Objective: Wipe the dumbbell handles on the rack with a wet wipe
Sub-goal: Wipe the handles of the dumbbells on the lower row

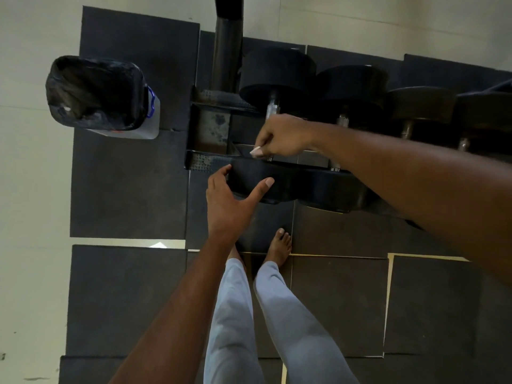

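Black dumbbells lie in a row on a dark metal rack [208, 159]. My right hand [279, 135] curls round the steel handle [273, 106] of the leftmost dumbbell [277, 76], with a bit of white wet wipe [256, 151] showing under the fingers. My left hand [231, 198] is spread with straight fingers and reaches to the near rubber head [263, 181] of that dumbbell; the thumb and fingertips are at its edge. More dumbbells [352, 84] sit to the right, partly hidden by my right forearm.
A white bin lined with a black bag [97, 92] stands on the floor left of the rack. A black upright post [227, 42] rises behind the rack's left end. Dark rubber mats [127, 184] cover the floor; my bare feet [279, 248] stand just before the rack.
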